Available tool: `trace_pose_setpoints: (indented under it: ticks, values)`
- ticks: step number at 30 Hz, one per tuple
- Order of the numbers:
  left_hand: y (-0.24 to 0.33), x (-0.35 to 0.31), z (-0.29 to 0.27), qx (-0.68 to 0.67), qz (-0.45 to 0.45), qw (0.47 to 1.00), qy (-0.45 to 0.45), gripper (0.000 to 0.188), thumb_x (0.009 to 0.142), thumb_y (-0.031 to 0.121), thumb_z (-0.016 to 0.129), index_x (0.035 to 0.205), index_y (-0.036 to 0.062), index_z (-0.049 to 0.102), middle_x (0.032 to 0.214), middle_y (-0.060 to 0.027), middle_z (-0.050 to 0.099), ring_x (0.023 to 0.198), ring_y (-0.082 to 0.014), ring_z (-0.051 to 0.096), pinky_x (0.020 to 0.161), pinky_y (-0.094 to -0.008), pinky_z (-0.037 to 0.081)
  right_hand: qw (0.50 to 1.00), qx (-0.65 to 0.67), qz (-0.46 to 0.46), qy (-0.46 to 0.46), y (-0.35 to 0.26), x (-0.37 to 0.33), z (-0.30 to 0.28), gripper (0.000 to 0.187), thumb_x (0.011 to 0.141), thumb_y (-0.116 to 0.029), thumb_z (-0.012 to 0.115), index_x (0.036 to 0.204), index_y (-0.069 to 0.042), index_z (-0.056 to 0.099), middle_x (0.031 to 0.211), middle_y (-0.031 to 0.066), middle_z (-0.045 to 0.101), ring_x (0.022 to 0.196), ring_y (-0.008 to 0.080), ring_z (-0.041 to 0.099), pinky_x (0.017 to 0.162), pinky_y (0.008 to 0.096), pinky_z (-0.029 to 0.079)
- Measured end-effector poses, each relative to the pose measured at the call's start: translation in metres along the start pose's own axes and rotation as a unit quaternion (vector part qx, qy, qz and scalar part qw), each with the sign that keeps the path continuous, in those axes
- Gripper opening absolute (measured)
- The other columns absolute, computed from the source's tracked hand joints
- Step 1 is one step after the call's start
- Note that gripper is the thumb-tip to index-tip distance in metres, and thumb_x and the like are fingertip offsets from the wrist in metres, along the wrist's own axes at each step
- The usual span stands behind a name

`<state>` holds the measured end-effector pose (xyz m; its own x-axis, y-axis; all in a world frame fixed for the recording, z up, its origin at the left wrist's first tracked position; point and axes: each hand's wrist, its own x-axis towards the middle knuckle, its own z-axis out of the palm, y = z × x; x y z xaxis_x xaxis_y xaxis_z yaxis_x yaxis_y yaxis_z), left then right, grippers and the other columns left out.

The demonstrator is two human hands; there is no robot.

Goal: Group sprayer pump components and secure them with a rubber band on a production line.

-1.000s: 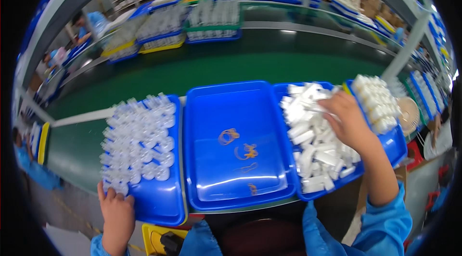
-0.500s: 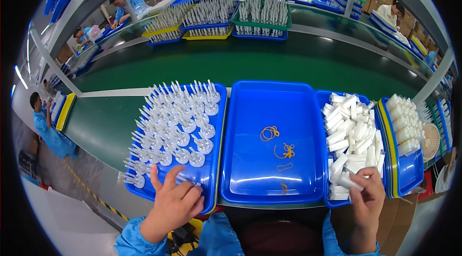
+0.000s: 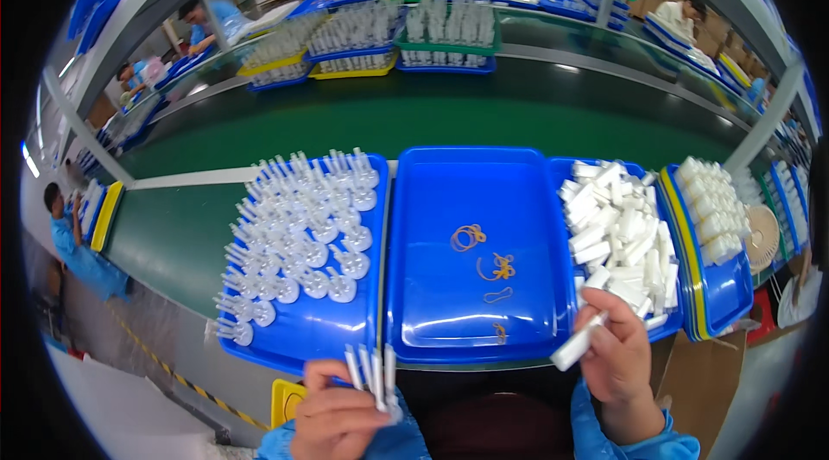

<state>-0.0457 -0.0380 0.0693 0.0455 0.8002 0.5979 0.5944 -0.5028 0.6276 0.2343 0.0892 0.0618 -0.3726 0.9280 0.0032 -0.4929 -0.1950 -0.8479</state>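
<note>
My left hand [image 3: 338, 415] is closed round a clear and white part with upright prongs [image 3: 378, 380], held in front of the left blue tray [image 3: 350, 335]. That tray bears many similar pronged parts with round clear bases [image 3: 298, 231]. My right hand [image 3: 617, 352] pinches a small white oblong piece [image 3: 577, 344], tilted, at the near edge of the right blue tray [image 3: 560, 168]. Heaped in that tray are white oblong pieces [image 3: 617, 218] of the same look. Between the two stands the middle blue tray [image 3: 432, 253], with yellowish rubber bands [image 3: 468, 238] lying in it.
Stacked blue and yellow trays with white parts [image 3: 710, 214] stand at the far right. Beyond a green conveyor belt [image 3: 414, 114], more trays [image 3: 445, 58] hold pronged parts. Grey frame posts [image 3: 91, 136] rise at both sides. Several people in work clothes sit around.
My left hand has come from the left tray toward me and now holds a pronged part. My right hand has lifted the white piece leftward, out from over the heap. The view has shifted slightly.
</note>
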Motion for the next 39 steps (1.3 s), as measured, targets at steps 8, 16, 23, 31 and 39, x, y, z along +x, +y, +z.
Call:
trace_pose_setpoints:
  ticks: [8,16,23,31,39]
  values:
    - [-0.002,0.030,0.091,-0.359,-0.033,0.929,-0.085,0.008,0.077,0.000,0.065,0.085,0.0019,0.063,0.089,-0.0123,0.057,0.079,-0.0253,0.057,0.069,-0.0320,0.046,0.999,0.000,0.035,-0.021,0.002,0.019,0.006,0.043,0.090,-0.007,0.050,0.131,0.002,0.039,0.096,0.0053,0.055,0.088,0.0097,0.050,0.078,0.0233,0.039]
    - [0.000,0.038,0.108,-0.286,0.022,0.953,-0.097,0.011,0.071,0.000,0.068,0.081,0.0035,0.066,0.084,-0.0101,0.060,0.078,-0.0266,0.057,0.077,-0.0375,0.045,0.997,0.016,0.068,0.019,-0.002,0.016,-0.011,0.043,0.089,-0.010,0.052,0.128,0.004,0.041,0.095,0.0061,0.056,0.084,0.0109,0.053,0.074,0.0240,0.043]
    - [-0.004,0.038,0.111,-0.305,0.008,0.948,-0.086,0.008,0.073,0.001,0.065,0.081,0.0039,0.067,0.082,-0.0094,0.061,0.077,-0.0249,0.057,0.080,-0.0405,0.043,0.994,0.031,0.104,0.005,-0.008,0.013,-0.015,0.040,0.091,-0.009,0.050,0.128,0.002,0.044,0.091,0.0035,0.055,0.081,0.0085,0.051,0.069,0.0219,0.040]
    - [-0.007,0.038,0.117,-0.319,0.020,0.943,-0.088,0.006,0.076,0.004,0.064,0.081,0.0037,0.067,0.081,-0.0095,0.061,0.076,-0.0239,0.057,0.078,-0.0407,0.043,0.994,-0.011,0.108,-0.012,-0.007,0.011,-0.023,0.037,0.089,-0.007,0.052,0.125,0.003,0.047,0.094,0.0044,0.057,0.082,0.0082,0.053,0.073,0.0206,0.043]
    - [-0.014,0.036,0.116,-0.305,0.057,0.944,-0.109,0.013,0.068,-0.001,0.066,0.079,0.0067,0.067,0.080,-0.0074,0.060,0.074,-0.0269,0.055,0.079,-0.0433,0.043,0.973,-0.205,0.075,-0.079,-0.029,0.003,-0.028,0.034,0.087,-0.002,0.055,0.121,0.001,0.052,0.095,0.0051,0.060,0.082,0.0083,0.057,0.071,0.0216,0.046]
